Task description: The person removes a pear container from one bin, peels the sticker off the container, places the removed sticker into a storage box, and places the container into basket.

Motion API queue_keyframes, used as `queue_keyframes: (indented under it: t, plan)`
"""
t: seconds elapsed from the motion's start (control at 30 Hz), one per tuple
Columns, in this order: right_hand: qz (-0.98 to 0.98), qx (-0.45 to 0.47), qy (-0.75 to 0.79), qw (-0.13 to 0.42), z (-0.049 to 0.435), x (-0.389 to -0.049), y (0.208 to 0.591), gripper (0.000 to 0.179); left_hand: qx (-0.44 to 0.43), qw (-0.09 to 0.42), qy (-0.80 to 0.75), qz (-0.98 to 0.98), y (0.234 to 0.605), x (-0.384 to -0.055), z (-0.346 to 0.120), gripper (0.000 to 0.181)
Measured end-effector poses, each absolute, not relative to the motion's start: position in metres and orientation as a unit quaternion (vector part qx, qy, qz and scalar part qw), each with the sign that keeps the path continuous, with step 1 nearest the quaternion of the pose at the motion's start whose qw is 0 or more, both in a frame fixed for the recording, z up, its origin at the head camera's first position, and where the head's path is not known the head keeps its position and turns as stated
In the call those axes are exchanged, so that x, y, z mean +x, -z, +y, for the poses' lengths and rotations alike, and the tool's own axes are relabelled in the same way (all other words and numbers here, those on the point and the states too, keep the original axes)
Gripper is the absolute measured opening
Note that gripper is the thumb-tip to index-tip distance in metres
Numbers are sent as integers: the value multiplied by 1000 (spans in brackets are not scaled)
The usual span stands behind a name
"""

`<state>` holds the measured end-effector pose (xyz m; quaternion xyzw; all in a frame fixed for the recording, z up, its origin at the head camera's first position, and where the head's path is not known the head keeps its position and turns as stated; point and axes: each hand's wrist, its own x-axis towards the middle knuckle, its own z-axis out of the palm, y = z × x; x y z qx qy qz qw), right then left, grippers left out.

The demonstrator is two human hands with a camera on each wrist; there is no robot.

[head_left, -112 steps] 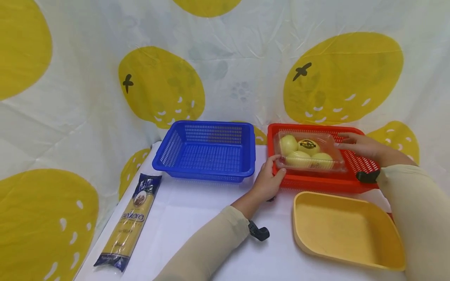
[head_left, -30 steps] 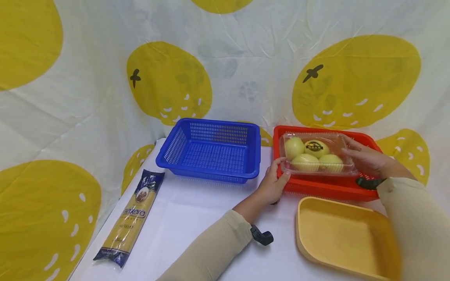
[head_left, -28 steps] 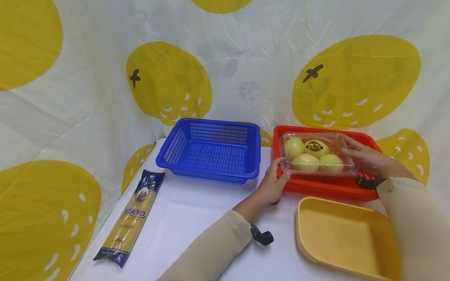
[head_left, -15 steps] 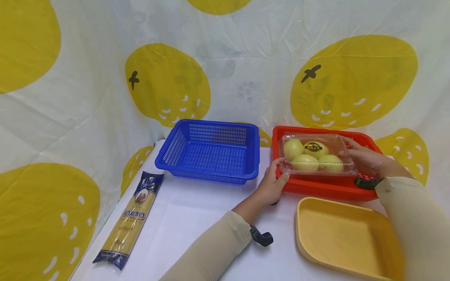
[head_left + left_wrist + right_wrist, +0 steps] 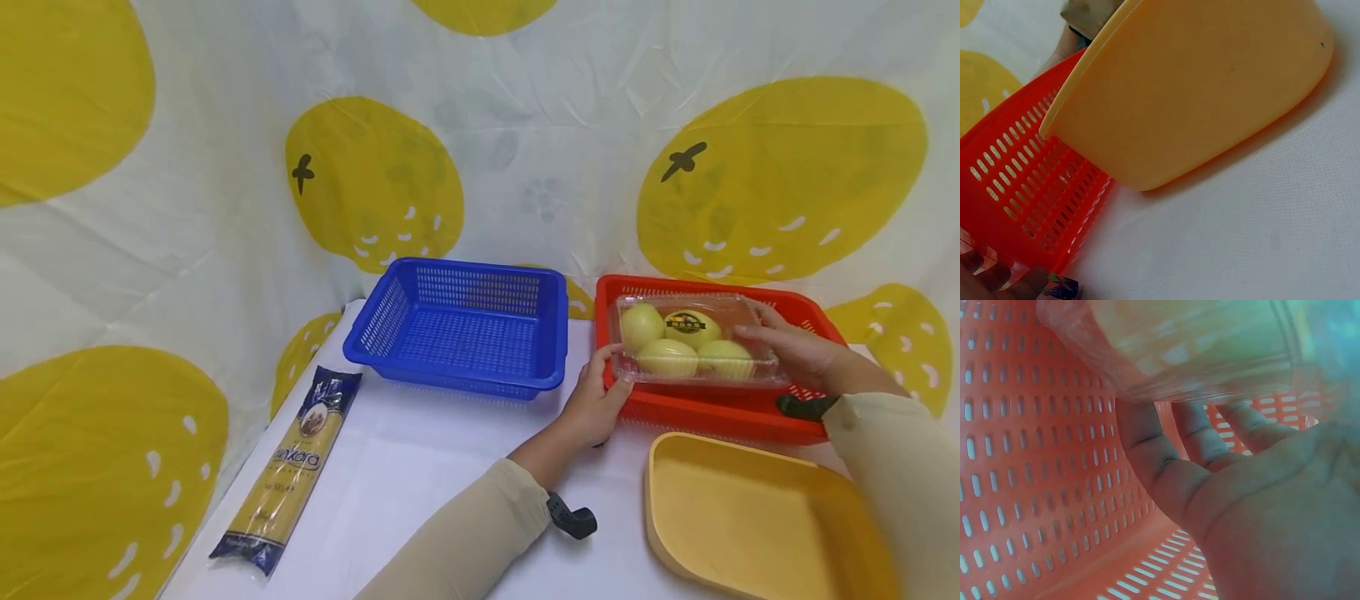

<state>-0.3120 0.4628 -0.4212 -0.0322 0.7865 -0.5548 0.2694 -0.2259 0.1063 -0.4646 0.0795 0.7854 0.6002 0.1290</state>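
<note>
A clear plastic box of pale yellow-green round fruit (image 5: 667, 358), with a dark label on top, sits tilted in the red basket (image 5: 712, 417). My left hand (image 5: 596, 404) holds the box's near left corner at the basket's rim, thumb in front. My right hand (image 5: 798, 354) grips the box's right end, its thumb along the upper side. From the right wrist, fingers of the right hand (image 5: 1260, 494) reach under the box (image 5: 1191, 344), above the basket floor. Only fingertips of the left hand (image 5: 997, 281) show in the left wrist view, beside the red basket (image 5: 1029, 181).
A yellow tub (image 5: 750, 517) stands in front of the red basket, partly behind the right sleeve. To the left is a blue basket (image 5: 457, 379). A pasta packet (image 5: 292, 467) lies on the white table at far left. A patterned curtain (image 5: 540, 150) hangs behind.
Since the earliest frame, the right hand has closed round the box's right end, and the box sits slightly higher and nearer. In the last second the hands barely moved; the view shifted slightly.
</note>
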Motion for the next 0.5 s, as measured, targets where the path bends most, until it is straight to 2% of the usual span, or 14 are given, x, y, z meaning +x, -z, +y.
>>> queue_keyframes:
  t: [0.37,0.5]
  plan:
    - [789,-6,573,223,462,-312,423,69,107,108,-589,794,464,-230,102,44]
    - [797,-2,567,210,465,-313,419,70,121,98,-593,790,464,-231,101,44]
